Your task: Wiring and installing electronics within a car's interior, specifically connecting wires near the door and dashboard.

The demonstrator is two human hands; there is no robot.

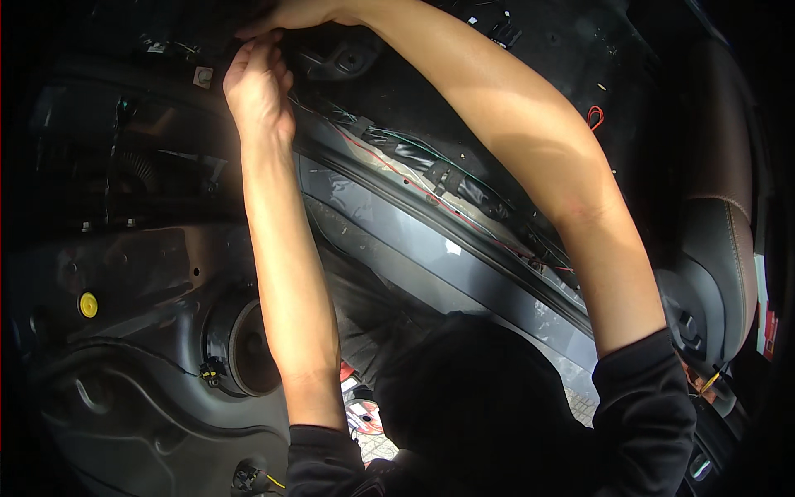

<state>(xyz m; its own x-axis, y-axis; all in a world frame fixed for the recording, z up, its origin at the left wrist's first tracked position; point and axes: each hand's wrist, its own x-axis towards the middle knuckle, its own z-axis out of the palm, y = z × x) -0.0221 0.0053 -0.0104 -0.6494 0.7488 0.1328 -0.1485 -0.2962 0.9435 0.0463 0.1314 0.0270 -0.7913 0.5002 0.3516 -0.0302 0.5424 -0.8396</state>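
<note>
My left hand (258,87) is raised at the top of the view, its fingers curled together in a pinch. What lies between them, if anything, is too small and dark to make out. Close above it is my right hand (310,12), which reaches in from the right. The upper edge of the view cuts it off, and its fingers are mostly in shadow. Just right of both hands sits a dark moulded plastic part (348,60). From near my left wrist, a red wire (377,155) and a taped black wiring harness (422,159) run down along the door sill (397,224).
At left stands an open car door without its trim, with bare dark metal (149,273), a round speaker (252,348) and a yellow plug (88,305). A leather seat (720,182) is at right. A red wire loop (595,117) lies on the dark cabin floor.
</note>
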